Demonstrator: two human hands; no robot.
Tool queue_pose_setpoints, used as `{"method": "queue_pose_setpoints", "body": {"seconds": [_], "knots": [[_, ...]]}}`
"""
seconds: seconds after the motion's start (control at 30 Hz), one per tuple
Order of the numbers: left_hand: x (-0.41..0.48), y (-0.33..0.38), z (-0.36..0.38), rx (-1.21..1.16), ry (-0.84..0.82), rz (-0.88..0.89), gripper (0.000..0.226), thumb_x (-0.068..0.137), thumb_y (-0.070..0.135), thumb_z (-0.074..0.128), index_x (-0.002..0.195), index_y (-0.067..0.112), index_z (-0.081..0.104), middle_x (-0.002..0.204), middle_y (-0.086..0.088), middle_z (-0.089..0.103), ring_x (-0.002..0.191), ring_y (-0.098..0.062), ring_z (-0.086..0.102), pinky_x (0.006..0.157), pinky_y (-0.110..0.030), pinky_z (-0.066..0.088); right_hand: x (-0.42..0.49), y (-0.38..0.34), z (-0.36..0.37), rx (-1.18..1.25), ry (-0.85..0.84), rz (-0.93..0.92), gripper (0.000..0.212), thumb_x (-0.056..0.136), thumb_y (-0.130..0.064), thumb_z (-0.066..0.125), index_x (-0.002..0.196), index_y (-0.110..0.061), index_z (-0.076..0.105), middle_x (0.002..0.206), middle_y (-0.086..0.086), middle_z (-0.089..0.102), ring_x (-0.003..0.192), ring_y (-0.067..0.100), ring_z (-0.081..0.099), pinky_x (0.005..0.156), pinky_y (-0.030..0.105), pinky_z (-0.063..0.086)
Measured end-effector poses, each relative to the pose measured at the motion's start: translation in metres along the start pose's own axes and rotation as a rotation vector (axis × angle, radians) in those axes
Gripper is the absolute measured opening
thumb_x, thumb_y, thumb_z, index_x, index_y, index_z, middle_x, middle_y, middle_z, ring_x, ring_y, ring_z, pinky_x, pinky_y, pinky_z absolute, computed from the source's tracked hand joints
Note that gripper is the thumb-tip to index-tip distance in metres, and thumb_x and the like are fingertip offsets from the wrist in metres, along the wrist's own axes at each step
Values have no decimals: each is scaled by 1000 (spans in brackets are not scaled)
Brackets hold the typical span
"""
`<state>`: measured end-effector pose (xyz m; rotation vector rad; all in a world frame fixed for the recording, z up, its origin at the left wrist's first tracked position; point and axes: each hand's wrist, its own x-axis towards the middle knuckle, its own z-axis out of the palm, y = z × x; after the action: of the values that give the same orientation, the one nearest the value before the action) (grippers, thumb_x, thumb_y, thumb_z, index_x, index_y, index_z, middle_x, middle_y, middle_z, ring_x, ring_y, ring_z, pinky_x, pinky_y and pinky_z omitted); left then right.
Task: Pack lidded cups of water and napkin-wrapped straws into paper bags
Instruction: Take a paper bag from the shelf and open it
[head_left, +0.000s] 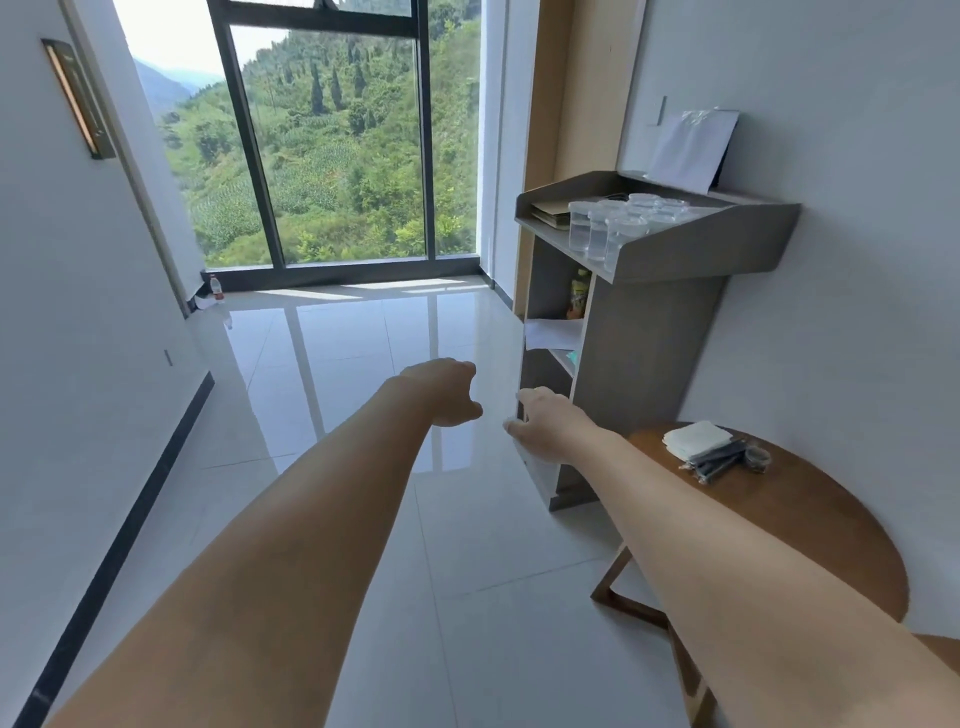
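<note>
Left hand (448, 393) and right hand (546, 422) hang loosely curled, seemingly empty. Lidded cups (613, 224) crowd the stand's (701, 245) open edge; a hasty reach could topple neighbours.

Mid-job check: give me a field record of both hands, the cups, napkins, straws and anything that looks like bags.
left hand: held out over floor, holds nothing
right hand: held out near grey stand, holds nothing
cups of water: clustered on the stand's top; lids unclear
napkins: white stack on round wooden table
straws: dark bundle against the napkins, unwrapped
brown flat stack: on the stand's top, left of cups; possibly bags
</note>
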<state>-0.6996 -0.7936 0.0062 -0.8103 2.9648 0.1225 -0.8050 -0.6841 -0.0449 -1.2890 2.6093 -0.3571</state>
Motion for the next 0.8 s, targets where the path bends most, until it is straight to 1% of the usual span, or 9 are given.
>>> {"method": "queue_pose_setpoints", "body": {"seconds": [0.07,0.23,0.33,0.5,0.7,0.8], "knots": [[43,-24,-9,23,2,18,56,95,37,51,143,14,34,143,-6,43,127,-25,45,98,-36,40,47,-7,-4,-2,22,18,55,96,-39,40,143,-13,31,144,8,38,126,28,44,102,45,41],[147,-74,-34,46,4,77,57,95,38,51,144,14,34,143,-7,43,128,-26,44,98,-35,40,149,-23,-26,-80,69,70,54,98,-39,40,144,-12,31,148,7,35,133,29,37,105,40,36],[204,-94,-43,48,-2,112,56,95,38,50,143,14,34,142,-7,43,128,-26,44,97,-35,40,200,-25,-36,-94,80,98,53,98,-38,39,143,-12,32,147,8,36,133,29,37,105,40,36],[295,-115,-43,50,-31,170,56,96,37,49,144,14,33,143,-6,43,128,-25,43,96,-34,40,287,-11,-46,-72,89,144,52,99,-38,33,143,-10,32,147,9,37,131,29,37,105,42,36],[417,-131,-45,55,-26,195,56,96,37,48,144,15,32,145,-5,40,130,-25,41,98,-35,39,408,20,-55,-115,92,162,51,99,-38,33,140,-9,33,143,11,39,128,29,39,101,40,37],[489,-134,-57,61,2,193,57,96,38,48,145,16,31,146,-5,40,131,-25,40,98,-35,38,478,40,-71,-66,118,152,52,98,-37,33,141,-9,31,145,11,37,130,29,36,102,42,35]]}}
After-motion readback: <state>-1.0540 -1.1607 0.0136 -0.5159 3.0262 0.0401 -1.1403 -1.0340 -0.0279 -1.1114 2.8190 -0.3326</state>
